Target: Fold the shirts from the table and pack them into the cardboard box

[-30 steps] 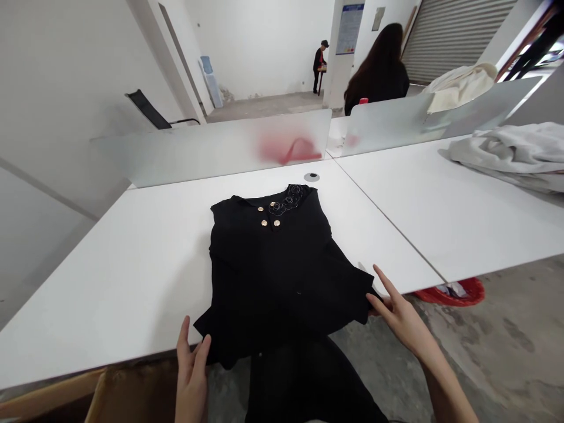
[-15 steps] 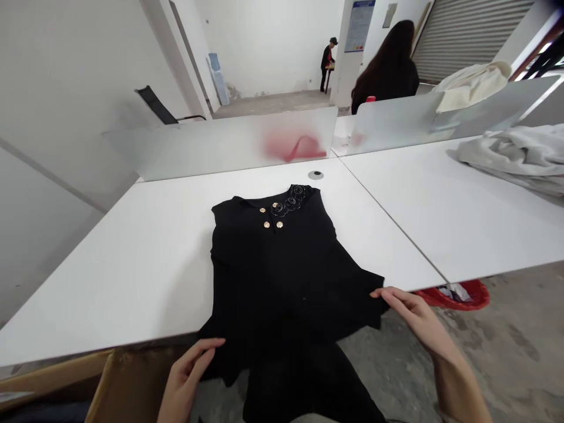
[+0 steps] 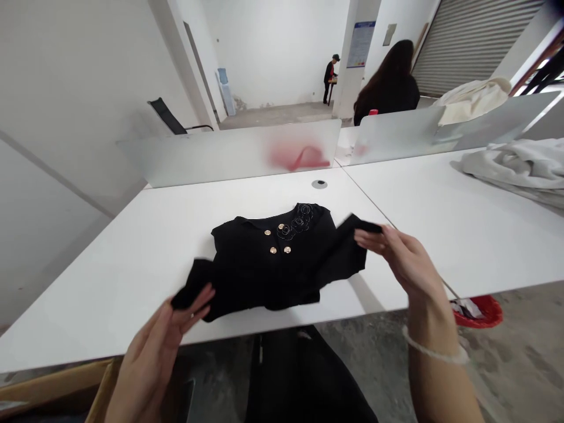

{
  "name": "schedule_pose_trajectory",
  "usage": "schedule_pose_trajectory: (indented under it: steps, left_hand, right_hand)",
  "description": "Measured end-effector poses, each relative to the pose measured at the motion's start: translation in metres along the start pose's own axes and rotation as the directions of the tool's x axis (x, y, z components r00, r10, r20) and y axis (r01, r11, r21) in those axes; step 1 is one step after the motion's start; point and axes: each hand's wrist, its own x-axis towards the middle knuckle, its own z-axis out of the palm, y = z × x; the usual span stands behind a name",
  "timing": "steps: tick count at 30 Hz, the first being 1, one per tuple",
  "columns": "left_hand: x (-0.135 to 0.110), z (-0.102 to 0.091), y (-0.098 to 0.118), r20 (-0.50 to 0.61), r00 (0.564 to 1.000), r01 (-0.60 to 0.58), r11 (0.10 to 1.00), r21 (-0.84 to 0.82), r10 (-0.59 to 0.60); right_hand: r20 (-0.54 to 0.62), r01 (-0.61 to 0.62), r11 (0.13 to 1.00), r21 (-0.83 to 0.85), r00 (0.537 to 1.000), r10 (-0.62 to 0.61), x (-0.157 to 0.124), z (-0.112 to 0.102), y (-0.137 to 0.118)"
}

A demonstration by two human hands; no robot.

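A black top [image 3: 282, 261] with gold buttons and black rosettes at the neckline lies on the white table [image 3: 132, 258]. Its lower hem is lifted and folded up over the body. My left hand [image 3: 156, 346] pinches the hem's left corner above the table's front edge. My right hand [image 3: 403, 258] pinches the hem's right corner, raised over the table to the right of the top. Both hands are closed on the fabric.
A frosted divider [image 3: 238, 153] stands along the table's far edge, a red shape blurred behind it. Pale garments [image 3: 520, 164] lie on the adjoining table at right. A red basket [image 3: 480, 311] sits on the floor, a cardboard box [image 3: 57, 393] at lower left. Two people stand far behind.
Both hands have taken hold of the hem's corners and lifted them up and forward, folding the hanging lower part of the top onto the table.
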Motion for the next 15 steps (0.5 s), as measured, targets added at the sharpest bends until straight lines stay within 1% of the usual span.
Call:
schedule_pose_trajectory:
  steps: [1, 3, 4, 5, 6, 7, 8, 9, 10, 11, 12, 13, 14, 15]
  left_hand:
    - [0.015, 0.008, 0.008, -0.003, 0.998, -0.068, 0.997, -0.021, 0.068]
    - [0.045, 0.025, 0.019, -0.050, 0.979, -0.199, 0.979, -0.051, 0.197]
    - [0.058, 0.035, 0.020, -0.078, 0.965, -0.253, 0.967, -0.040, 0.250]
    - [0.070, 0.045, 0.019, -0.108, 0.951, -0.291, 0.957, -0.001, 0.290]
    - [0.079, 0.055, 0.014, -0.122, 0.939, -0.316, 0.947, 0.060, 0.321]
    - [0.085, 0.065, 0.007, -0.108, 0.930, -0.335, 0.931, 0.146, 0.351]
    - [0.090, 0.075, -0.002, -0.059, 0.924, -0.354, 0.901, 0.251, 0.379]
    - [0.092, 0.084, -0.013, 0.026, 0.917, -0.379, 0.850, 0.365, 0.398]
    - [0.094, 0.091, -0.025, 0.131, 0.905, -0.415, 0.776, 0.475, 0.404]
    - [0.095, 0.097, -0.036, 0.231, 0.887, -0.456, 0.682, 0.572, 0.400]
    - [0.095, 0.101, -0.046, 0.312, 0.868, -0.491, 0.581, 0.649, 0.386]
    - [0.096, 0.103, -0.055, 0.368, 0.855, -0.512, 0.490, 0.705, 0.365]
    - [0.097, 0.104, -0.060, 0.401, 0.849, -0.521, 0.419, 0.744, 0.344]
    - [0.098, 0.104, -0.064, 0.422, 0.846, -0.524, 0.369, 0.768, 0.324]
  right_hand:
    - [0.027, 0.045, 0.999, -0.010, 0.999, -0.044, 0.017, 0.012, 0.001]
    - [0.072, 0.131, 0.989, -0.067, 0.989, -0.126, 0.051, 0.034, 0.010]
    - [0.088, 0.166, 0.978, -0.123, 0.984, -0.156, 0.067, 0.045, 0.018]
    - [0.112, 0.199, 0.956, -0.214, 0.977, -0.179, 0.080, 0.054, 0.027]
    - [0.151, 0.229, 0.913, -0.337, 0.971, -0.188, 0.092, 0.063, 0.039]
    - [0.205, 0.261, 0.840, -0.475, 0.961, -0.183, 0.100, 0.070, 0.051]
    - [0.267, 0.294, 0.733, -0.614, 0.951, -0.158, 0.106, 0.076, 0.063]
    - [0.325, 0.324, 0.600, -0.731, 0.939, -0.112, 0.109, 0.080, 0.075]
    - [0.369, 0.352, 0.462, -0.814, 0.928, -0.056, 0.110, 0.083, 0.086]
    - [0.392, 0.370, 0.337, -0.866, 0.920, 0.000, 0.110, 0.085, 0.095]
    - [0.397, 0.377, 0.237, -0.895, 0.917, 0.042, 0.108, 0.085, 0.102]
    - [0.391, 0.376, 0.166, -0.912, 0.918, 0.067, 0.107, 0.085, 0.107]
    - [0.379, 0.368, 0.122, -0.922, 0.922, 0.077, 0.105, 0.084, 0.111]
    - [0.367, 0.359, 0.099, -0.928, 0.927, 0.078, 0.104, 0.083, 0.112]
